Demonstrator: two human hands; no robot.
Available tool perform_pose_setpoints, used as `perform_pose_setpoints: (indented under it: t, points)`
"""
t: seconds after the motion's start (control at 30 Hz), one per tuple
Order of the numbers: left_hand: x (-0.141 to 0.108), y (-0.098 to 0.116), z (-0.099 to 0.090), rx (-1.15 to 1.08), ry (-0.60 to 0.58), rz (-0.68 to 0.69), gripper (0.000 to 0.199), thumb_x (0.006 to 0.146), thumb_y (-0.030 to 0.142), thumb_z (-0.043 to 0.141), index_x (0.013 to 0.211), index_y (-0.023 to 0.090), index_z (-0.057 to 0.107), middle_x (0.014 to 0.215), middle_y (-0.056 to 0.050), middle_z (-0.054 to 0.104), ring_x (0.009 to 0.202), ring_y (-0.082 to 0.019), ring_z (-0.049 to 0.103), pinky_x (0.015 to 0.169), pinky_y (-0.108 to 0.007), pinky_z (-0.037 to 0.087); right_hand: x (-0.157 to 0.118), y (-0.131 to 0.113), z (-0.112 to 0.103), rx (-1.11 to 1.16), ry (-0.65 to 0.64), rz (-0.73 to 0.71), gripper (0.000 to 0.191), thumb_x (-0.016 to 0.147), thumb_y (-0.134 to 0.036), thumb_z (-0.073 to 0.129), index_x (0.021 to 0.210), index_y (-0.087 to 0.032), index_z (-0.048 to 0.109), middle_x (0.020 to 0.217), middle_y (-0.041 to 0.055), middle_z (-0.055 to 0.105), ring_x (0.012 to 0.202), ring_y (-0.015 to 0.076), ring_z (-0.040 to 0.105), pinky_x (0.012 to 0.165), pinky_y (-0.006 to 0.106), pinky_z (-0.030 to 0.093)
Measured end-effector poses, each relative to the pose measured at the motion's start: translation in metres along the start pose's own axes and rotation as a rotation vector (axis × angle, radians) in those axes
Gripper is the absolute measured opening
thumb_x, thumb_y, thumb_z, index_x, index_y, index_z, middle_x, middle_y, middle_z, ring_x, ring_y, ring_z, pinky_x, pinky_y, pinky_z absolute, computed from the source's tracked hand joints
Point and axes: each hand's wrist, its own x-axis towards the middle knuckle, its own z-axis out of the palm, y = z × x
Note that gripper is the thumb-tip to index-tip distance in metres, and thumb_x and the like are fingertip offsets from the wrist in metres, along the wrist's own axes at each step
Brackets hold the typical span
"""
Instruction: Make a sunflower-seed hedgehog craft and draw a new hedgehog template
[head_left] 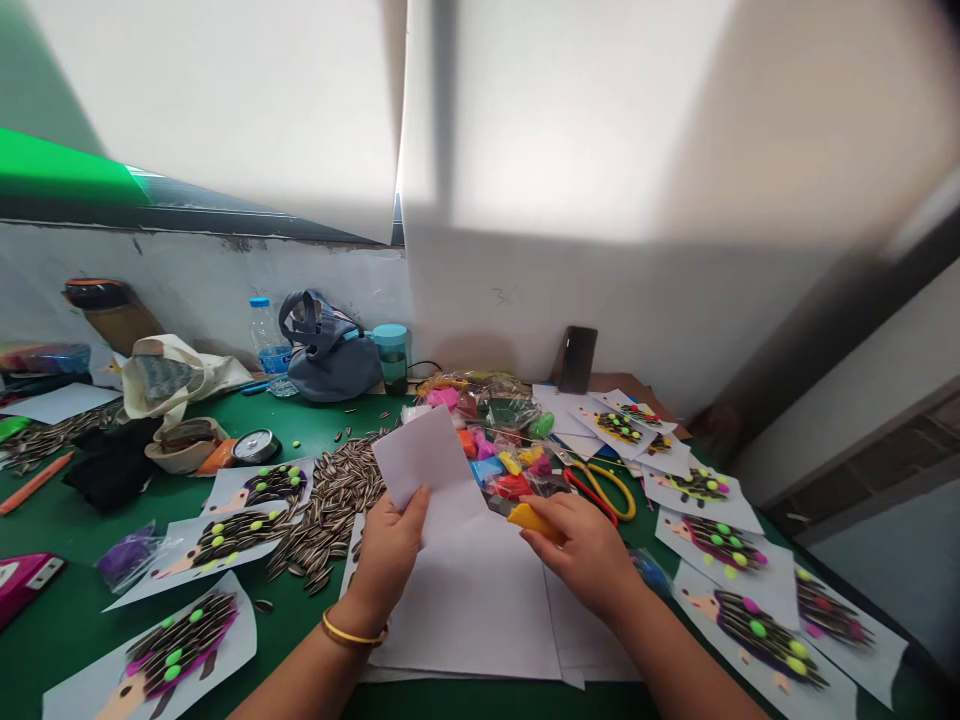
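Observation:
My left hand, with a yellow bangle at its wrist, pinches a small white paper piece that is tilted up off the stack. In my right hand is a small yellow object with a blunt rounded end; my fingers hide most of it, so its kind is unclear. Larger white paper sheets lie flat on the green table below both hands. A heap of striped sunflower seeds touches the sheets' left side. Just beyond my right hand are scissors with red and yellow handles.
Hedgehog pictures made with seeds lie on the left and right. Bagged coloured clay sits in the middle. A phone leans on the wall. A blue-grey bag, a water bottle and a cup stand behind.

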Motion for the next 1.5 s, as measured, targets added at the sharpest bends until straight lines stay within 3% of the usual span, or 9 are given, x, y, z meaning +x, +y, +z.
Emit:
perform_pose_setpoints:
  t: [0.23, 0.67, 0.93, 1.5]
  points:
    - [-0.006, 0.002, 0.004, -0.065, -0.020, -0.097, 0.049, 0.074, 0.051, 0.073, 0.108, 0.016, 0.066, 0.098, -0.008, 0.076, 0.084, -0.024, 0.071, 0.073, -0.033, 0.057, -0.001, -0.001, 0.003, 0.004, -0.003, -0.015, 0.031, 0.091, -0.038, 0.059, 0.119, -0.026, 0.065, 0.101, 0.0064, 0.068, 0.093, 0.0240, 0.061, 0.078, 0.037, 0.051]
    - [-0.007, -0.001, 0.007, -0.086, -0.012, -0.087, 0.046, 0.074, 0.048, 0.073, 0.107, 0.016, 0.067, 0.097, -0.008, 0.076, 0.085, -0.024, 0.071, 0.079, -0.035, 0.056, 0.000, -0.004, 0.004, 0.001, 0.021, 0.002, 0.031, 0.091, -0.038, 0.060, 0.119, -0.026, 0.064, 0.102, 0.0065, 0.068, 0.092, 0.0239, 0.062, 0.076, 0.037, 0.052]
    - [-0.008, -0.002, 0.008, -0.068, -0.014, -0.057, 0.044, 0.077, 0.046, 0.070, 0.110, 0.018, 0.066, 0.107, -0.009, 0.075, 0.094, -0.025, 0.070, 0.083, -0.036, 0.055, 0.000, -0.002, 0.003, -0.020, 0.065, -0.004, 0.031, 0.092, -0.040, 0.059, 0.118, -0.026, 0.065, 0.100, 0.0061, 0.068, 0.090, 0.0230, 0.062, 0.075, 0.036, 0.052]
    - [-0.014, 0.004, 0.013, -0.099, -0.022, -0.098, 0.046, 0.074, 0.049, 0.071, 0.107, 0.018, 0.066, 0.098, -0.008, 0.076, 0.084, -0.024, 0.071, 0.074, -0.034, 0.056, 0.000, -0.009, 0.003, 0.017, -0.009, 0.061, 0.030, 0.092, -0.039, 0.057, 0.119, -0.026, 0.064, 0.101, 0.0062, 0.067, 0.090, 0.0237, 0.062, 0.073, 0.036, 0.052]
